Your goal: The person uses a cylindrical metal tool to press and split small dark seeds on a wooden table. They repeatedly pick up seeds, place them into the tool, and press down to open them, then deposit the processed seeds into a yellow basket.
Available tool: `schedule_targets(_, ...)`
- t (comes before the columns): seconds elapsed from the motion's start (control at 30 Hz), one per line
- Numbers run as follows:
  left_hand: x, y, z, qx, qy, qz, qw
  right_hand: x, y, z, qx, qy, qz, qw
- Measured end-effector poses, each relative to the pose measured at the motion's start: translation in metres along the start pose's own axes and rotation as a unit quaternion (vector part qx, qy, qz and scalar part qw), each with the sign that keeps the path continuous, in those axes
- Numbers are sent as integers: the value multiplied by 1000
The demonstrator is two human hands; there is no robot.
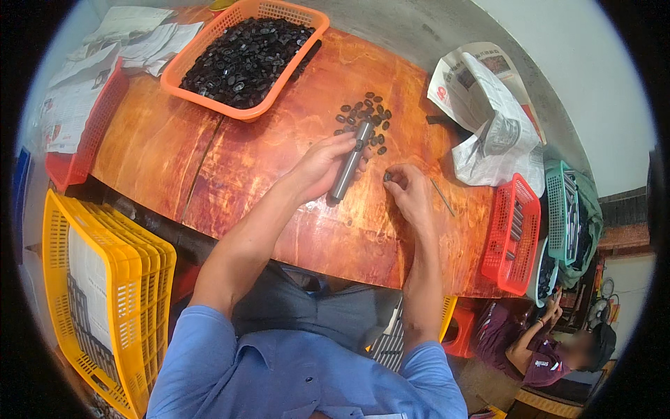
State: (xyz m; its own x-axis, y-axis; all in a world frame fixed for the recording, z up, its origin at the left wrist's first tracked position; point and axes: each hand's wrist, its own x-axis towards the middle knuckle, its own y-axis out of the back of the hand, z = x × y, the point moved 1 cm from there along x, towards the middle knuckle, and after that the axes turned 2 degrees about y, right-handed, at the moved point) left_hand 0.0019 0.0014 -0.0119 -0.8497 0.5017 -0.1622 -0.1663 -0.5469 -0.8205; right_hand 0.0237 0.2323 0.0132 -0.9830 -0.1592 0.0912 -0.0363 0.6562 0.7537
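My left hand (322, 166) is wrapped round a grey metal cylinder (344, 176), held slanted above the table. A narrower, darker section shows near its upper end, by my thumb. To the right, my right hand (410, 194) pinches a small black oval piece (387, 177) between thumb and fingertips, apart from the cylinder. Just beyond the cylinder, loose black oval pieces (377, 120) are scattered on the wooden table (279, 153). A thin greenish stick (443, 198) lies right of my right hand.
An orange basket (241, 112) full of black pieces stands at the far left. Yellow crates (115, 279) are stacked at left. Crumpled newspaper (488, 119), a red basket (513, 269) and a green basket (556, 209) of metal cylinders are at right. Another person (537, 349) sits lower right.
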Motion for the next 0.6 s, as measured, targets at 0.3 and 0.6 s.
schedule_targets(0.3, -2, 0, -7, -14, 13, -22, 1000, 0, -3, 0, 0, -4, 6, 1000)
schedule_targets(0.6, -1, -7, -17, -28, 0, -42, 999, -10, -13, -47, 44, 179, 162, 969)
